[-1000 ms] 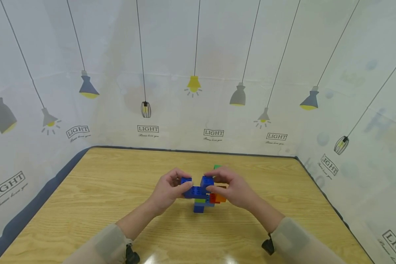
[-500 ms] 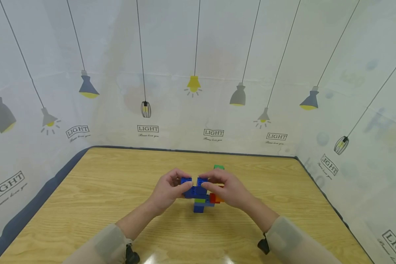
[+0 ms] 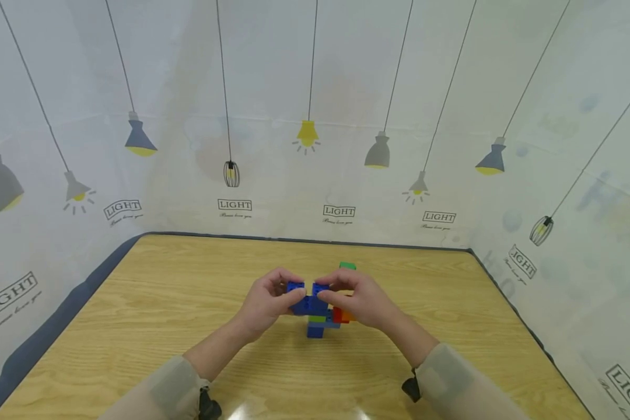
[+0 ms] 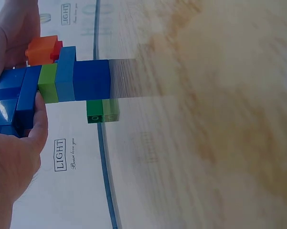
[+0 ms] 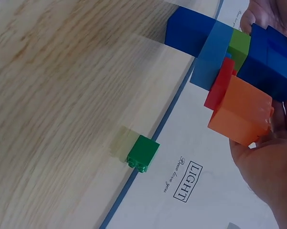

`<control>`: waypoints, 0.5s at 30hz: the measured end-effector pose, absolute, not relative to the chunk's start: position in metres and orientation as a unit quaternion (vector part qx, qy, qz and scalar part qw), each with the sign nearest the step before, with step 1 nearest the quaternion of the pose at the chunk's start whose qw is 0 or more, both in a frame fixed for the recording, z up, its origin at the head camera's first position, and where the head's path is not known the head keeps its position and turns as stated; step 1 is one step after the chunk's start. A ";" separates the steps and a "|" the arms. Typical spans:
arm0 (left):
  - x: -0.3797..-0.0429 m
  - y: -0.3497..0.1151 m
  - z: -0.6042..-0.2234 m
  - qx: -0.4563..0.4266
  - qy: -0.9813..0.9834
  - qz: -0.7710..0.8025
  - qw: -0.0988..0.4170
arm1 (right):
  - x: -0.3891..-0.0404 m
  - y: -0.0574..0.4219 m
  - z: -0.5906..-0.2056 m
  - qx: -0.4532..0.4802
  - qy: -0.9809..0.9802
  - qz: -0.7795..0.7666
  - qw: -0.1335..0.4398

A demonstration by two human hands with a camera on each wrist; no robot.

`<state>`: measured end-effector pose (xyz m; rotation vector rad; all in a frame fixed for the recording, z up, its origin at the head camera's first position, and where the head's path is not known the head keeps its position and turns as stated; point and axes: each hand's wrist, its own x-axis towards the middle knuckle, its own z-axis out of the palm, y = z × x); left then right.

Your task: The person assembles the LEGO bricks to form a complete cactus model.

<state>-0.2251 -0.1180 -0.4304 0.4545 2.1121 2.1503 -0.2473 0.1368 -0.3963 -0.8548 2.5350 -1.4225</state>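
A stack of toy building bricks stands upright mid-table. Its bottom is a dark blue brick (image 4: pixel 91 79), with a lighter blue brick (image 4: pixel 66 76), a lime brick (image 4: pixel 48 82) and a long blue brick (image 4: pixel 28 98) above. My left hand (image 3: pixel 265 301) pinches a blue brick (image 3: pixel 296 287) at the long brick's left end. With thumb and fingers, my right hand (image 3: pixel 366 298) pinches another blue brick (image 3: pixel 320 289) sitting over its right end. A red brick (image 5: pixel 220 84) and an orange brick (image 5: pixel 242 109) jut from the right side, partly hidden by my right hand in the head view.
A single green brick (image 5: pixel 144 151) stands on the wooden table (image 3: pixel 199 274) behind the stack, beyond my right hand. A printed curtain (image 3: pixel 273 175) surrounds the table's back and sides.
My right hand has moved left and slightly down with its blue brick, which now sits against the long blue brick's right end. More of the green brick shows. My left hand stays in place.
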 end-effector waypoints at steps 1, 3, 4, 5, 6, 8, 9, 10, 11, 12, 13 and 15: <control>-0.225 -0.118 -0.430 0.149 0.692 0.705 0.046 | -0.248 0.137 -0.397 -0.283 0.834 -0.470 0.056; -0.225 -0.118 -0.431 0.149 0.692 0.705 0.046 | -0.249 0.136 -0.398 -0.286 0.830 -0.475 0.056; -0.225 -0.118 -0.431 0.149 0.690 0.707 0.046 | -0.250 0.136 -0.399 -0.288 0.829 -0.476 0.056; -0.225 -0.118 -0.431 0.150 0.689 0.707 0.046 | -0.250 0.137 -0.400 -0.290 0.827 -0.478 0.056; -0.225 -0.118 -0.431 0.150 0.688 0.708 0.046 | -0.251 0.137 -0.401 -0.291 0.826 -0.480 0.056; -0.225 -0.118 -0.431 0.152 0.686 0.710 0.047 | -0.252 0.137 -0.403 -0.293 0.823 -0.484 0.056; -0.225 -0.118 -0.431 0.154 0.686 0.710 0.048 | -0.252 0.137 -0.404 -0.293 0.822 -0.484 0.056; -0.225 -0.118 -0.431 0.155 0.686 0.710 0.048 | -0.252 0.137 -0.404 -0.292 0.823 -0.485 0.057; -0.226 -0.118 -0.432 0.155 0.686 0.709 0.048 | -0.252 0.137 -0.405 -0.292 0.823 -0.485 0.056; -0.226 -0.118 -0.432 0.155 0.686 0.709 0.047 | -0.252 0.137 -0.405 -0.291 0.823 -0.485 0.057; -0.226 -0.118 -0.432 0.156 0.686 0.709 0.046 | -0.251 0.137 -0.405 -0.290 0.823 -0.484 0.057; -0.226 -0.118 -0.432 0.156 0.687 0.708 0.045 | -0.251 0.137 -0.405 -0.288 0.825 -0.483 0.056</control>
